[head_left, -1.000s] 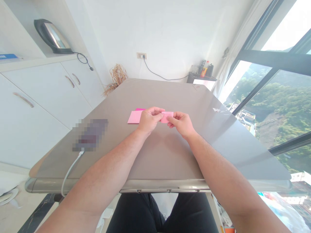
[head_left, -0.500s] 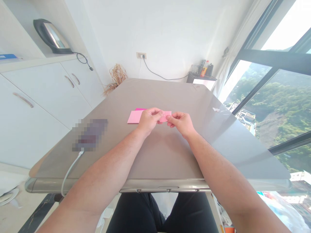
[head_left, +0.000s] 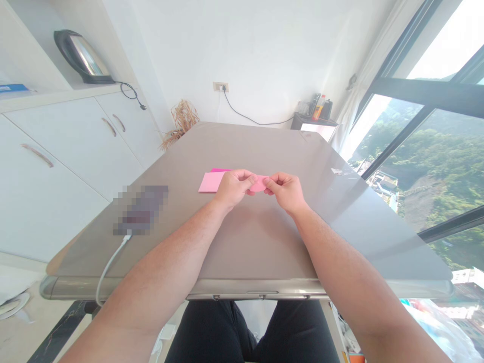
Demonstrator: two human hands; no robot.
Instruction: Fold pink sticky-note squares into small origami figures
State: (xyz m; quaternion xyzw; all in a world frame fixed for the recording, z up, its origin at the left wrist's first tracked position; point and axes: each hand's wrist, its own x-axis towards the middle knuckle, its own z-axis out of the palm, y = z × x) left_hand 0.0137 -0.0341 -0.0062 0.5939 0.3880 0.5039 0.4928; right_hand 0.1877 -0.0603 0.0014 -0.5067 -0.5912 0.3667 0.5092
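A small pink piece of paper (head_left: 259,184) is held up between my two hands over the table. My left hand (head_left: 235,187) pinches its left end between thumb and fingers. At the other end, my right hand (head_left: 286,190) grips the paper the same way, with the thumb on top. Fingers cover both ends, so only the middle strip shows. Just left of and partly behind my left hand lies a light pink sheet stack (head_left: 209,182) on the tabletop. A darker magenta sheet (head_left: 219,170) peeks out along its far edge.
The grey-brown table (head_left: 257,242) stretches out in front of me. A blurred-out dark device (head_left: 141,209) lies at the left with a white cable (head_left: 113,259) running over the front edge. White cabinets with a kettle (head_left: 83,58) stand left; a window is at right.
My right hand has shifted slightly right, and its thumb now sits over the paper's right end. My left hand has barely moved. The pink stack stays put.
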